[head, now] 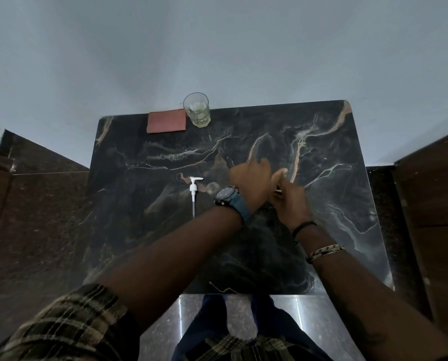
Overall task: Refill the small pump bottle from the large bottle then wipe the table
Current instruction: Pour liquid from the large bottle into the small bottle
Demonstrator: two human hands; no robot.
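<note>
Your plaid sleeve (61, 324) fills the near left corner, and from it your left arm reaches across the dark marble table (144, 230) to meet your right arm over the middle of the top. Your left hand (251, 183), with the watch (229, 196) on its wrist, is curled over something that your right hand (289, 196) also closes on, thumb raised; only a thin pale sliver shows between them, so you cannot tell from here which bottle it is or whether either hand truly grips it. Neither the small bottle nor the large one can be made out at all. Your pump head (194, 190) lies flat on the table just left of your left wrist, its tube pointing back toward you, so the small bottle is evidently open and the refill step looks to be in hand, not yet the wiping. At the far edge a glass (196, 110) with a little pale liquid stands touching the corner of a folded reddish cloth (166, 121), both well apart from your hands. Next you will likely need a steady pour into a narrow neck, then the pump head set back in, and only afterwards a reach for the cloth.
</note>
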